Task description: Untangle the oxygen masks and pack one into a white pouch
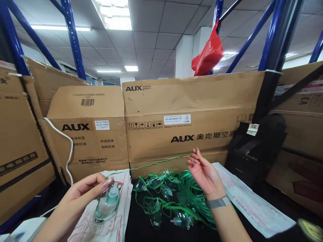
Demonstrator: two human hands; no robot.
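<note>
Between the thumb and fingers of my left hand (92, 188) is a clear oxygen mask (107, 203) with a pale green connector, held over a white printed plastic bag. A thin green elastic strap (156, 162) runs from the mask across to my right hand (203, 171), whose fingertips pinch its far end. The strap is stretched nearly straight. Below and between my hands lie several more clear masks (166, 191) with green straps, tangled together on the black surface. Beside them, partly behind my right wrist, sits a coil of green tubing (193, 191).
White printed bags lie at left (121, 215) and right (249, 198). Cardboard boxes (156, 141) wall off the back. A black bag (242, 158) stands back right. A white cable (69, 148) hangs at left, and a red plastic bag (208, 53) hangs above from the blue rack.
</note>
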